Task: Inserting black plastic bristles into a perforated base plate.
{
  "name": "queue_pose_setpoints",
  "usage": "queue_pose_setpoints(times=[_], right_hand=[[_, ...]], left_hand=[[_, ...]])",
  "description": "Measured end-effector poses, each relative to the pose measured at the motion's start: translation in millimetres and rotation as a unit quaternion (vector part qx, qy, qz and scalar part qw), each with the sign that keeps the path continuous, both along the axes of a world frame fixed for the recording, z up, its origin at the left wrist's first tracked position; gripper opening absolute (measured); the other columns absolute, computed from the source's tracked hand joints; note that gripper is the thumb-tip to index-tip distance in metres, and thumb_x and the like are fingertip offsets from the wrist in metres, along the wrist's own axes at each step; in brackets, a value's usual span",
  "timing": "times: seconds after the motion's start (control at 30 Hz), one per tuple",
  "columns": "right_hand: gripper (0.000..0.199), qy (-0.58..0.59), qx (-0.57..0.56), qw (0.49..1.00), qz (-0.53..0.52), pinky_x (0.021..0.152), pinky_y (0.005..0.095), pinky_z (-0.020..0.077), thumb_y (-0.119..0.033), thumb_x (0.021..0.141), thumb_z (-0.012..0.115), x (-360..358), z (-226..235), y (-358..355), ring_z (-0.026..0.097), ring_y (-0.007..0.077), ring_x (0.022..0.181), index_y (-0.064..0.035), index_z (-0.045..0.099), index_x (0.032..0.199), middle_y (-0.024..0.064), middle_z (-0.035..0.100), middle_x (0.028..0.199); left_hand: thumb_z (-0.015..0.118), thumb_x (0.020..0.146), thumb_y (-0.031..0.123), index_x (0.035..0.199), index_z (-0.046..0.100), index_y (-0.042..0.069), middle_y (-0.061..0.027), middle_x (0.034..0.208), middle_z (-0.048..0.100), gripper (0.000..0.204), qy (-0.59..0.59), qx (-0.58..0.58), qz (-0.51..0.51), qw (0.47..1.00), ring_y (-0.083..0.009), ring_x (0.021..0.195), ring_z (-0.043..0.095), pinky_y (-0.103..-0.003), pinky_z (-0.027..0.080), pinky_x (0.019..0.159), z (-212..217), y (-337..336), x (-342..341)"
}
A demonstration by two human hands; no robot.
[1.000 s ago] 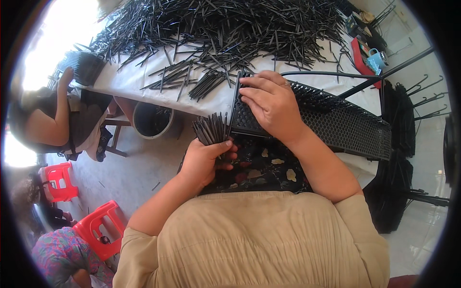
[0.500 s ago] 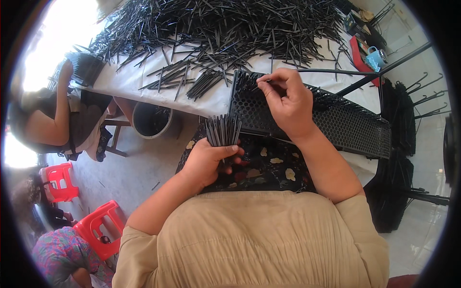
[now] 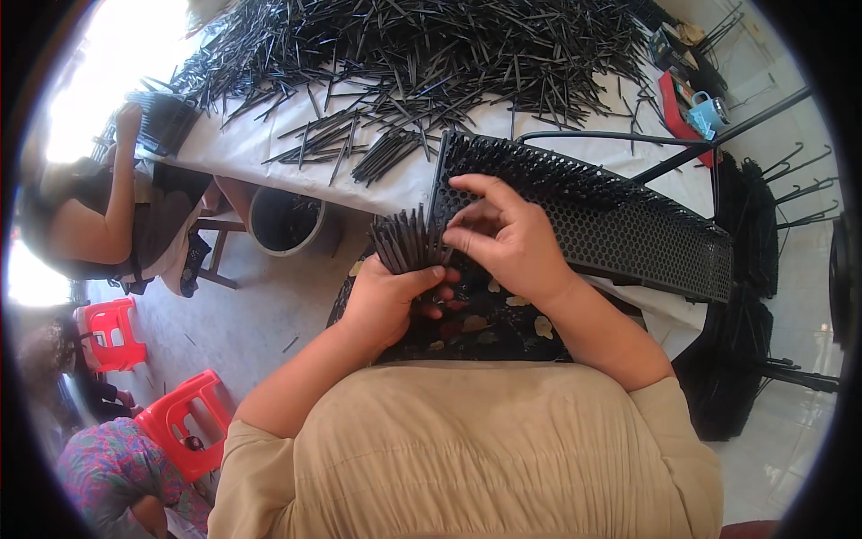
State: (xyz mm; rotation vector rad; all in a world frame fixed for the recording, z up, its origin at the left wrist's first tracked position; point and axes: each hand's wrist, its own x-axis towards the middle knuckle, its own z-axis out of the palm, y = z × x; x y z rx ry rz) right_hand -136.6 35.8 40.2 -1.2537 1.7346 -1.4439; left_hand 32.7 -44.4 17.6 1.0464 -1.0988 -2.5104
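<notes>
My left hand [image 3: 391, 301] is wrapped round a bundle of thin black sticks [image 3: 406, 241], their tips fanned upward. Beside it, my right hand [image 3: 516, 242] is open, with thumb and index finger apart. The right thumb reaches the bundle's right edge; whether it touches a stick I cannot tell. A long black panel full of round holes [image 3: 620, 229] slants from the table's front edge toward the right, behind my right hand. Many sticks stand in its far rows, while bare holes show in its nearer part.
A big heap of black sticks [image 3: 431, 49] covers the white-topped table [image 3: 242, 148]. A frame bar [image 3: 669, 160] crosses behind the panel. A bucket [image 3: 260, 225] and red stools [image 3: 184, 422] stand at left, near other people. A blue mug [image 3: 705, 112] sits at right.
My right hand has come down and left, from the panel's far rows to the bundle, and its thumb and index finger have parted. My left hand has barely moved.
</notes>
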Motion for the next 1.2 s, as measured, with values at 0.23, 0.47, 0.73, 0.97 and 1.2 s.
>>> queue_pose_setpoints(times=[0.23, 0.47, 0.73, 0.97, 1.2], right_hand=[[0.030, -0.091, -0.006, 0.995, -0.046, 0.058, 0.0189, 0.0476, 0.001, 0.085, 0.069, -40, 12, -2, 0.060, 0.0060, 0.069, -0.0013, 0.060, 0.114, 0.0035, 0.066, 0.083], [0.030, 0.240, -0.210, 0.941, -0.114, 0.066, 0.0277, 0.0540, 0.000, 0.080, 0.073, -54, -9, -8, 0.070, 0.0178, 0.075, -0.0025, 0.064, 0.109, 0.0107, 0.070, 0.087], [0.031, 0.353, -0.198, 0.912, -0.071, 0.072, 0.0254, 0.0569, 0.005, 0.080, 0.073, -55, 0, -12, 0.072, 0.0180, 0.082, -0.0018, 0.065, 0.109, 0.0115, 0.071, 0.090], [0.027, 0.399, -0.174, 0.898, -0.058, 0.070, 0.0313, 0.0542, 0.000, 0.076, 0.075, -57, -4, -20, 0.069, 0.0232, 0.080, -0.0039, 0.069, 0.102, 0.0087, 0.072, 0.091], [0.020, 0.464, -0.188, 0.862, -0.080, 0.076, 0.0333, 0.0515, -0.007, 0.075, 0.076, -53, 3, -16, 0.064, 0.0231, 0.084, -0.0052, 0.072, 0.096, 0.0064, 0.071, 0.091]], left_hand=[[0.064, 0.087, 0.004, 0.110, 0.060, 0.002, -0.0120, 0.097, 0.070, 0.023, -0.063, -0.001, -0.080, 0.995, -0.0201, 0.077, 0.069, -0.032, 0.054, 0.056, 12, -3, -9], [0.061, 0.087, 0.003, 0.116, 0.055, -0.001, -0.0166, 0.102, 0.068, 0.029, -0.064, 0.088, -0.063, 0.992, -0.0272, 0.085, 0.069, -0.039, 0.058, 0.066, 5, -5, -9], [0.053, 0.088, 0.000, 0.120, 0.054, -0.004, -0.0215, 0.112, 0.064, 0.033, -0.006, 0.137, -0.043, 0.990, -0.0334, 0.102, 0.066, -0.049, 0.060, 0.077, 6, -5, -9], [0.056, 0.091, 0.005, 0.114, 0.058, -0.001, -0.0166, 0.105, 0.067, 0.025, -0.010, 0.135, -0.038, 0.990, -0.0303, 0.091, 0.069, -0.044, 0.061, 0.070, 3, -1, -11], [0.064, 0.088, 0.006, 0.105, 0.062, 0.001, -0.0105, 0.091, 0.069, 0.018, -0.064, 0.025, -0.032, 0.997, -0.0196, 0.069, 0.066, -0.031, 0.053, 0.056, 0, 5, -14]])
